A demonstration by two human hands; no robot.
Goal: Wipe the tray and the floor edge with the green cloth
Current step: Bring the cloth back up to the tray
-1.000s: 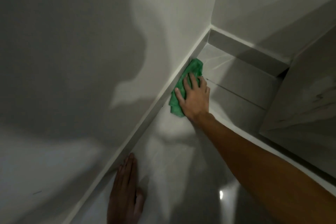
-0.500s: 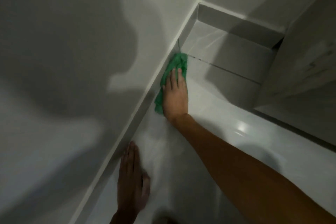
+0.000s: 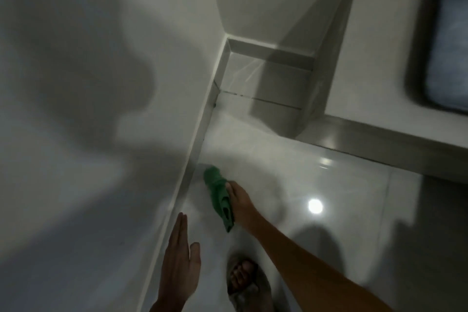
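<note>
My right hand (image 3: 240, 204) grips the green cloth (image 3: 219, 195), which hangs bunched and long just off the glossy floor, a short way right of the skirting along the floor edge (image 3: 187, 177). My left hand (image 3: 178, 266) is flat with fingers together, low near the skirting and holding nothing. A dark tray (image 3: 448, 38) lies on the white counter at the upper right, blurred and cut by the frame edge.
A white wall (image 3: 88, 83) runs along the left and meets a corner (image 3: 228, 40) ahead. The white counter (image 3: 379, 71) with a grey plinth stands on the right. My foot in a sandal (image 3: 245, 284) is on the floor tiles (image 3: 316, 172) below my right arm.
My right hand has pulled back from the corner toward me along the skirting and has gone from pressing the cloth flat to holding it bunched. The view has lifted, showing the counter and tray.
</note>
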